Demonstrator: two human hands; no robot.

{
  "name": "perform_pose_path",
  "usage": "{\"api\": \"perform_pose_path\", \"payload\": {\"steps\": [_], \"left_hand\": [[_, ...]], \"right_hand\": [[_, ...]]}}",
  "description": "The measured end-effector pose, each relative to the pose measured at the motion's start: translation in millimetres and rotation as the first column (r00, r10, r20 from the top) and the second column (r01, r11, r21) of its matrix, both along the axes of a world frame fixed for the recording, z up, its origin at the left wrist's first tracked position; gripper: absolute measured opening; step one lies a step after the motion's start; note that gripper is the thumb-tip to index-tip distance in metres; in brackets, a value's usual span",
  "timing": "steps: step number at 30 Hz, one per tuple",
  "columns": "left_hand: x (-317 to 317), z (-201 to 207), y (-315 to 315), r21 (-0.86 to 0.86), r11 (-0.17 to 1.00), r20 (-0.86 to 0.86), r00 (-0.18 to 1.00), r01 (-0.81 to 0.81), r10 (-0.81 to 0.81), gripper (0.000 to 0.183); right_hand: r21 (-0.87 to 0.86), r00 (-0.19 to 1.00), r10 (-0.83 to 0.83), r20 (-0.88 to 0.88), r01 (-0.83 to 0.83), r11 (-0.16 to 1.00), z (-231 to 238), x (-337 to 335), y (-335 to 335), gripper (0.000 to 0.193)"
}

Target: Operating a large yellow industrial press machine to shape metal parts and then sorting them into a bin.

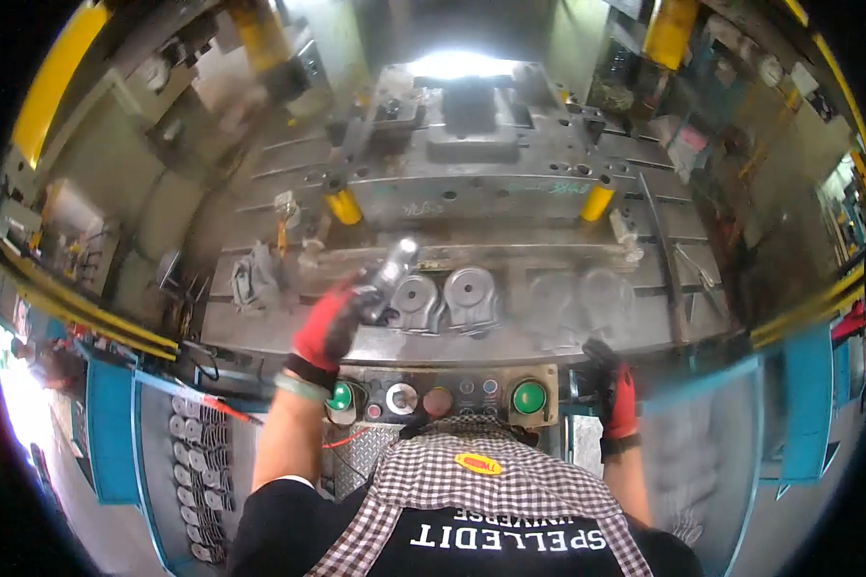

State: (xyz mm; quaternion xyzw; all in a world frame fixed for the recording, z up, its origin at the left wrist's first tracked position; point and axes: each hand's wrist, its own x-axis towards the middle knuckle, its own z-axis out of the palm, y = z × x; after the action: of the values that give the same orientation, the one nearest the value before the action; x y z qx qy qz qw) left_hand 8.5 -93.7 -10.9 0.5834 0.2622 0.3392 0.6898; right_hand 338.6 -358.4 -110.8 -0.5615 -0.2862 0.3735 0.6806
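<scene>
My left hand (338,322), in a red and black glove, is closed on a shiny stamped metal part (394,267), held tilted above the front of the press bed. Beside it on the bed lie two grey stamped metal parts, a left one (415,296) and a right one (470,290), each with a rounded end and a centre hole. Further right are two blurred, similar round shapes (606,291). My right hand (618,389), gloved alike, is over the bed's front edge just below these shapes. Its fingers look apart, with nothing visible in them.
A control panel (452,389) with green buttons stands in front of me. Behind the parts is a steel die (471,197) with yellow posts (597,202). A grey rag (253,279) lies at the bed's left. Stacked metal parts fill a blue-framed bin (140,433) at lower left.
</scene>
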Motion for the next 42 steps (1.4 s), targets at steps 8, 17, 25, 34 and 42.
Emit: {"api": "perform_pose_path", "payload": {"steps": [8,17,25,34,42], "left_hand": [[51,-108,-9,0.658,0.752,-0.672,0.484,0.044,0.560,0.070],[33,-114,-9,0.642,0.765,-0.583,0.621,-0.042,0.524,0.063],[-121,-129,94,0.811,0.465,-0.531,-0.115,-0.355,0.839,0.073],[-175,-137,168,0.583,0.698,-0.812,-0.286,-0.416,0.508,0.061],[-219,-94,133,0.878,0.279,-0.320,-0.043,-0.389,0.946,0.034]], "right_hand": [[-0.214,0.968,0.249,0.004,-0.243,0.946,-30,-17,51,0.045],[-0.256,0.918,0.390,0.074,-0.361,0.897,-77,-40,83,0.047],[-0.295,0.721,0.432,0.542,-0.318,0.901,-38,-69,102,0.034],[-0.464,0.797,0.514,0.317,-0.343,0.817,4,-92,135,0.030],[-0.254,0.775,0.592,0.219,-0.541,0.802,-51,-61,155,0.034]]}}
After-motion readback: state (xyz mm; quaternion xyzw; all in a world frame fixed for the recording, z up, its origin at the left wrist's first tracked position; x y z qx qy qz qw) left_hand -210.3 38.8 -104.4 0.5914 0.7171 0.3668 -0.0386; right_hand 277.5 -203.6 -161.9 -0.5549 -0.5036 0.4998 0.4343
